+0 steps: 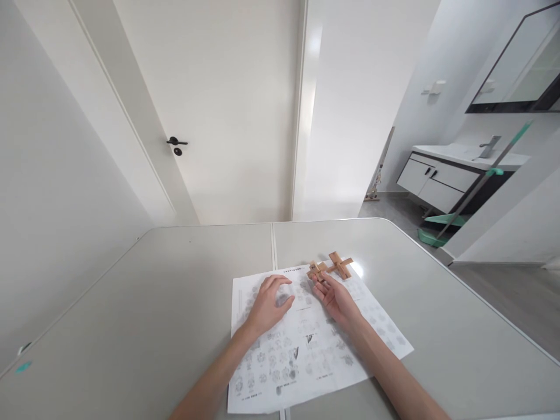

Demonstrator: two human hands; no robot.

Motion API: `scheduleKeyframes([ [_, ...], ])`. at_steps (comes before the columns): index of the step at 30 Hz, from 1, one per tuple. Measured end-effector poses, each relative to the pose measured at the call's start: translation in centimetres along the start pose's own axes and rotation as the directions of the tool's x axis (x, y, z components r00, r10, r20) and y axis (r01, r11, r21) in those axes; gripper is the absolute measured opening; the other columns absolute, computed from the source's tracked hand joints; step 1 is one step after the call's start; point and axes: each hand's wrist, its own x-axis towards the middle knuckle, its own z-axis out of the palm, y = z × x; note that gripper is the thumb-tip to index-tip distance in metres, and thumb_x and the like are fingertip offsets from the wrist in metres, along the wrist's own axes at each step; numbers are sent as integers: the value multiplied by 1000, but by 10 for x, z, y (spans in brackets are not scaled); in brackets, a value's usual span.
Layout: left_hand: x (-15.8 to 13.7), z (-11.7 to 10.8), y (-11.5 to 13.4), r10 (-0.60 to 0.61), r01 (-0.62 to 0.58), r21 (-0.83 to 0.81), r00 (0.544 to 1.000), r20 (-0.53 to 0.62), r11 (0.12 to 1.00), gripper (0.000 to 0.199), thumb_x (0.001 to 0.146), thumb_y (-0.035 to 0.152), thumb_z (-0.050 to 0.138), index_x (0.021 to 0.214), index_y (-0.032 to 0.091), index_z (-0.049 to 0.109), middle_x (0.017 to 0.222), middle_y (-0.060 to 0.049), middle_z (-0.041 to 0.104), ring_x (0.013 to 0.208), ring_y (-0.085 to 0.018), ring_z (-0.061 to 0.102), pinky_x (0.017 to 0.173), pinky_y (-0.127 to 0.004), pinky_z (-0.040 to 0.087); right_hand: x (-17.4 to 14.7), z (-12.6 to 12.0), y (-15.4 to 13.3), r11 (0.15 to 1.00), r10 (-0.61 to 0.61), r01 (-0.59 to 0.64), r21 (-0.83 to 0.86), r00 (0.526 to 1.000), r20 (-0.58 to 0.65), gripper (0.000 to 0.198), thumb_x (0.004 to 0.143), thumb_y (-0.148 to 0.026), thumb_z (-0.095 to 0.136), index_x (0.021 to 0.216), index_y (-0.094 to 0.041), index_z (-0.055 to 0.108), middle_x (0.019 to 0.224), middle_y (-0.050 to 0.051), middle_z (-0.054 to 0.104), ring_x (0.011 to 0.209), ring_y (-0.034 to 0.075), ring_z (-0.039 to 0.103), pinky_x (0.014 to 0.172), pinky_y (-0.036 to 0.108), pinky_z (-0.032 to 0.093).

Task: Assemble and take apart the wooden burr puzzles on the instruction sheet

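My left hand (270, 303) hovers over or rests on the left part of a printed paper sheet (249, 402); its thumb and fingers are curved apart with nothing between them. In my right hand (336, 300), turned partly palm up, the fingertips pinch a small cluster of interlocked wooden pieces (315, 269). Just beyond it and to the right lies a cross-shaped wooden piece (341, 266), near the sheet's upper edge. The two wooden things look close together, and I cannot tell whether they touch.
The sheet, with rows of grey printed figures, lies across the seam of a pale folding table (153, 326). Past the table stands a white door (219, 105) with a black handle (176, 142). On the right are a washbasin cabinet (441, 175) and a green dustpan (433, 238).
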Motion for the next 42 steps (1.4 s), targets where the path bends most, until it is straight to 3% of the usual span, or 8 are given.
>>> scheduleKeyframes([
  [8, -1, 1, -2, 15, -16, 31, 999, 50, 999, 23, 94, 28, 60, 116, 28, 65, 123, -6, 64, 119, -27, 58, 107, -47, 46, 4, -8, 2, 997, -66, 67, -34, 997, 34, 16, 87, -29, 80, 96, -19, 71, 102, 9, 77, 93, 20, 76, 88, 31, 66],
  [17, -1, 3, -6, 30, -32, 53, 999, 32, 998, 21, 94, 25, 59, 114, 27, 65, 120, -5, 64, 118, -25, 58, 107, -46, 45, 3, -4, 5, 991, -131, 131, -19, 991, -34, 24, 80, -33, 86, 85, -21, 66, 100, 8, 77, 95, 22, 75, 94, 38, 66],
  [22, -1, 2, -4, 33, -34, 58, 999, 29, 998, 20, 93, 24, 59, 112, 27, 65, 119, -5, 65, 117, -25, 59, 106, -45, 45, -3, 3, 6, 984, -138, 136, -111, 990, -10, 28, 79, -34, 87, 84, -20, 63, 96, 7, 75, 78, 18, 73, 81, 33, 67],
  [27, -1, 3, -5, 69, -72, 79, 997, 33, 994, 20, 93, 22, 59, 111, 27, 66, 116, -5, 67, 115, -25, 60, 104, -45, 46, -10, 10, 12, 931, -98, 143, -335, 984, 149, 38, 79, -42, 84, 73, -21, 53, 78, 2, 69, 56, 13, 61, 57, 28, 57],
  [34, -1, 5, -4, 152, -160, 164, 987, 58, 973, 19, 92, 19, 59, 108, 28, 66, 110, -4, 68, 110, -25, 61, 100, -45, 48, -20, 19, 16, 826, -78, 217, -521, 958, 275, 51, 79, -58, 78, 71, -24, 42, 75, 1, 70, 53, 15, 57, 60, 32, 49],
  [42, -2, 8, -5, 194, -201, 216, 980, 54, 955, 20, 92, 15, 61, 106, 28, 65, 108, -3, 69, 110, -23, 62, 99, -44, 48, -22, 22, 14, 802, -61, 228, -552, 951, 304, 53, 78, -61, 78, 71, -24, 41, 72, 1, 69, 52, 15, 55, 59, 32, 47],
])
